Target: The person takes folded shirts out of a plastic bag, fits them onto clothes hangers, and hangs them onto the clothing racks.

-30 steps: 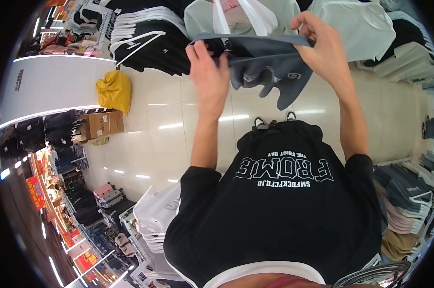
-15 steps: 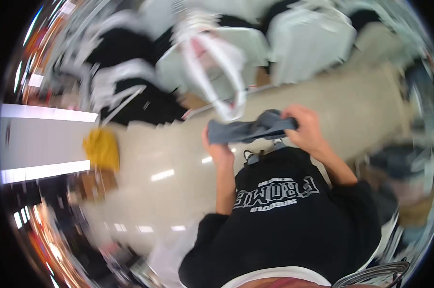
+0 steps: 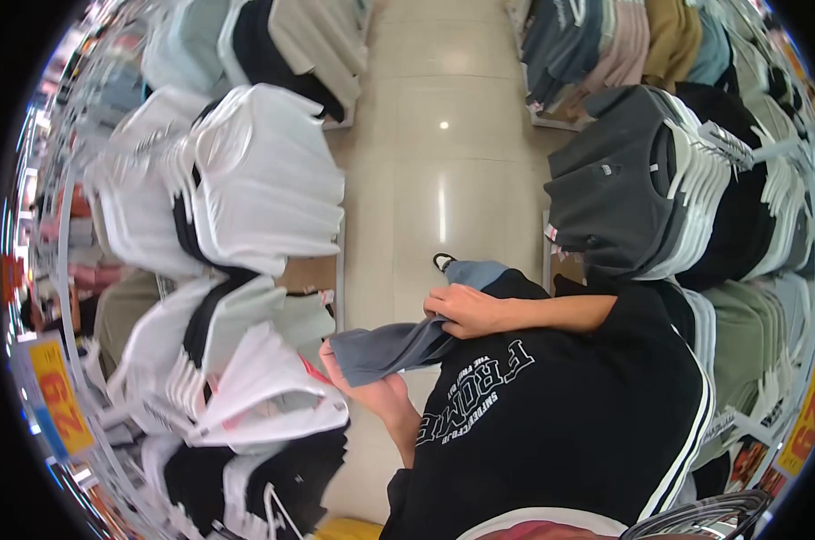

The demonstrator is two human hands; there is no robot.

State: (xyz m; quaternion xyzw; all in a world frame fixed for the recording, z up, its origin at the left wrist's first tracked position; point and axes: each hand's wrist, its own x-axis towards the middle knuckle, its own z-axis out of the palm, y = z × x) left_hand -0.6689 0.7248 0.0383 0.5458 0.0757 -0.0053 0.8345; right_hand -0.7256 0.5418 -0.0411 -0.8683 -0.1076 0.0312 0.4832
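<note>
A dark grey folded garment (image 3: 389, 349) stretches between my two hands, in front of my black printed shirt (image 3: 552, 405). My left hand (image 3: 368, 385) is under and around the garment's left end, and its fingers are partly covered by the cloth. At the other end my right hand (image 3: 466, 310) pinches the cloth between thumb and fingers. Just left of my left hand hangs a white plastic bag (image 3: 268, 391) with red print, against the clothes rack.
White shirts (image 3: 268, 180) hang on the left racks, dark grey shirts (image 3: 610, 184) on the right ones. A tiled aisle (image 3: 443, 189) runs ahead between them. Price signs (image 3: 61, 396) stand at both sides. A yellow item (image 3: 349, 529) shows at the bottom edge.
The view has turned from the rack to face along the aisle. The grey garment, spread open earlier, is now narrower and folded, closer to my body. Both hands still hold it.
</note>
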